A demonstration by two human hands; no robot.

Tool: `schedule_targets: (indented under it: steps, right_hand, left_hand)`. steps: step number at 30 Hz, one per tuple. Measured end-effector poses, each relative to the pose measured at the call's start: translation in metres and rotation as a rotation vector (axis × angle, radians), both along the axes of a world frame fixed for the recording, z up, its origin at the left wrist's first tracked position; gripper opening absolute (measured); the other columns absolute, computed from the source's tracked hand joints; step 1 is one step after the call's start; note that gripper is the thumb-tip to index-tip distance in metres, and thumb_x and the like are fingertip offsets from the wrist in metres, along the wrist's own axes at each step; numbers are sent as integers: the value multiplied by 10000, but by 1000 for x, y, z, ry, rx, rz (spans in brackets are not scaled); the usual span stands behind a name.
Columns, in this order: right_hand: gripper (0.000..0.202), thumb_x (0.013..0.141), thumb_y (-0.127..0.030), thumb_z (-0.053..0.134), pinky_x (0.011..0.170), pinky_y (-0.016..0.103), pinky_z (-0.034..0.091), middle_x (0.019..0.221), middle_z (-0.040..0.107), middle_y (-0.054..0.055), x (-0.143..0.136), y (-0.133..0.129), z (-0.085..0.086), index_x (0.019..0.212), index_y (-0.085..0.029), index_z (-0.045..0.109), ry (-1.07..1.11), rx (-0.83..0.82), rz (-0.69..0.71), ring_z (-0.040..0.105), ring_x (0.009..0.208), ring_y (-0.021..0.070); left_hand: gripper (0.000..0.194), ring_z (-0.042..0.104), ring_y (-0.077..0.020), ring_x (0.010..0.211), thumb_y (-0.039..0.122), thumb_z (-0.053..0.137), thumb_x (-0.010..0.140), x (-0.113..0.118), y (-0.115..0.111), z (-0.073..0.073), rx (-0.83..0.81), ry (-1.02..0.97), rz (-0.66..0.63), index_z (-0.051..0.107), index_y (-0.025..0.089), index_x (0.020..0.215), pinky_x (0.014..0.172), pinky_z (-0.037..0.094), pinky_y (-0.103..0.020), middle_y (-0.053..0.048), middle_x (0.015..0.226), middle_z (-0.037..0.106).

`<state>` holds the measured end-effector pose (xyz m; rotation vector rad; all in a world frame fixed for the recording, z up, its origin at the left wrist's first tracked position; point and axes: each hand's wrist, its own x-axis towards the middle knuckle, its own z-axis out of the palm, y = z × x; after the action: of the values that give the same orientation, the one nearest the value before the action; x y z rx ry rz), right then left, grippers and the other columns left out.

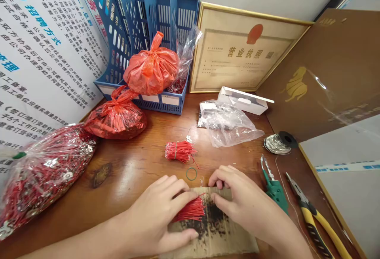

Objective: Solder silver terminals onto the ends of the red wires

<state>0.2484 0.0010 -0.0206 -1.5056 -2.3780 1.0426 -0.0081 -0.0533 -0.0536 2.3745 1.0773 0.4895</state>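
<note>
Beneath hands (162,211), slender red wires (191,210).

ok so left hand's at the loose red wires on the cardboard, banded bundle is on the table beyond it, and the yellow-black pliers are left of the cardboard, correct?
Not quite: the pliers lie to the right of the cardboard, per the head view. Left hand, loose red wires and banded bundle are as you say.
</note>
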Motion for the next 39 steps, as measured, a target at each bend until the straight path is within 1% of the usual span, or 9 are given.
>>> schedule_targets:
  steps: [3, 6, 9, 16, 19, 23, 26, 32, 39]
  right_hand:
    - [205, 895, -23, 594, 783, 364, 411, 879, 644, -1, -4, 3, 0, 900, -219, 653, -6, 18, -29, 574, 859, 205]
    - [207, 906, -29, 575, 727, 344, 390, 815, 628, -16, -10, 5, -1, 875, -220, 647, 7, 21, -40, 562, 794, 189]
    - [214, 900, -28, 580, 694, 324, 385, 791, 628, -22, -15, 4, -2, 878, -223, 665, 26, 5, -23, 559, 763, 180]
    - [202, 904, -43, 608, 675, 325, 364, 755, 630, -20, -19, 3, -3, 842, -221, 680, 21, 14, -23, 547, 720, 177]
    - [202, 908, -40, 605, 694, 333, 365, 779, 640, -17, -22, 6, -3, 859, -219, 683, 12, 34, -42, 554, 734, 178]
    - [192, 895, -47, 610, 687, 333, 351, 775, 633, -20, -28, 6, -5, 828, -218, 666, 3, 39, -46, 540, 728, 176]
    - [188, 898, -59, 608, 676, 331, 339, 775, 644, -16, -28, 3, -6, 819, -218, 667, -4, 36, -54, 541, 722, 178]
    - [193, 884, -63, 615, 671, 328, 331, 746, 658, -15, -27, 4, -9, 827, -227, 700, -8, 34, -82, 548, 710, 188]
    - [198, 889, -98, 621, 666, 324, 343, 711, 680, -34, -35, 1, -9, 832, -244, 741, 22, -9, -74, 576, 676, 175]
  left_hand:
    - [826, 641, -288, 984, 631, 811, 870, -1, -3, 4, -4, 34, -35, 555, 187, 1518, 873, 544, -442, -118, 1221, 696]
    - [1032, 635, -338, 1166, 668, 848, 819, -2, -9, 5, 0, 65, -54, 424, 209, 1641, 1047, 541, -490, -154, 1405, 657]
    - [1137, 596, -372, 1304, 600, 910, 764, -2, -12, 2, 1, 117, -45, 360, 209, 1679, 1144, 510, -513, -164, 1517, 609]
    - [1236, 586, -403, 1298, 600, 963, 657, -9, 3, 2, -1, 122, -6, 358, 149, 1638, 1108, 538, -554, -207, 1510, 584]
    - [1089, 601, -379, 1262, 586, 916, 754, -16, 10, 5, 26, 64, 2, 383, 170, 1608, 1069, 545, -531, -189, 1475, 592]
    - [598, 621, -313, 1088, 408, 823, 892, -19, 13, 4, 70, 20, 89, 574, 214, 1400, 932, 534, -458, -113, 1282, 662]
    - [399, 604, -280, 985, 345, 782, 929, -19, 14, -1, 72, 20, 116, 634, 227, 1280, 858, 488, -417, -70, 1158, 682]
    - [390, 587, -254, 923, 342, 770, 950, -21, 16, -9, 98, -9, 100, 627, 252, 1301, 799, 413, -372, -38, 1086, 678]
    - [390, 598, -248, 928, 298, 757, 958, -20, 14, -9, 91, -28, 101, 603, 246, 1312, 807, 416, -363, -32, 1081, 695]
